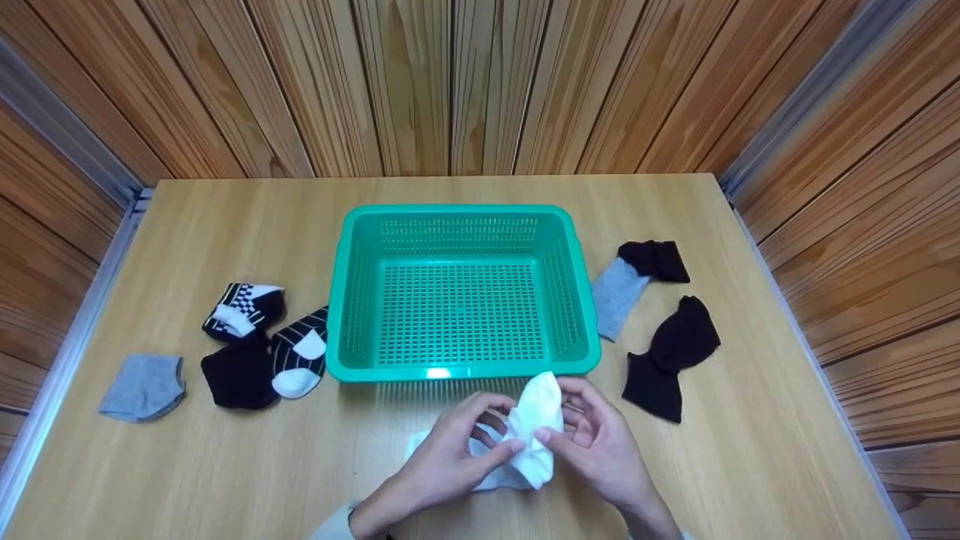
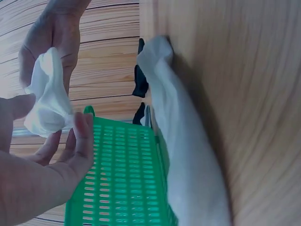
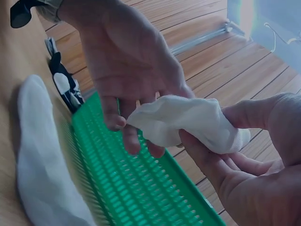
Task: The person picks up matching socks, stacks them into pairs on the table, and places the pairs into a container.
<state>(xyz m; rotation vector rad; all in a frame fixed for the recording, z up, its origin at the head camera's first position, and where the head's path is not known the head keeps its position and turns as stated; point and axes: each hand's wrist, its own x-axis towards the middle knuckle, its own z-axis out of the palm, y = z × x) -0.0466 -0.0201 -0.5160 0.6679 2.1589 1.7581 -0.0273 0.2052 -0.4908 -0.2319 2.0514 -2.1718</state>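
Between the left hand (image 1: 459, 450) and right hand (image 1: 602, 441), a white sock (image 1: 538, 418) is pinched at either side, each grip narrowed around it.

A green basket (image 1: 461, 211) stands on the worktop (image 1: 225, 472) before a plank wall (image 1: 420, 90) — a grey sock (image 1: 142, 388), checkered sock (image 1: 251, 306) and striped sock (image 1: 289, 349) lie to its left, black socks (image 1: 679, 345) to its right.

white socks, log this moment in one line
left grip: holds white sock | right grip: holds same sock | second white sock, green basket: on table
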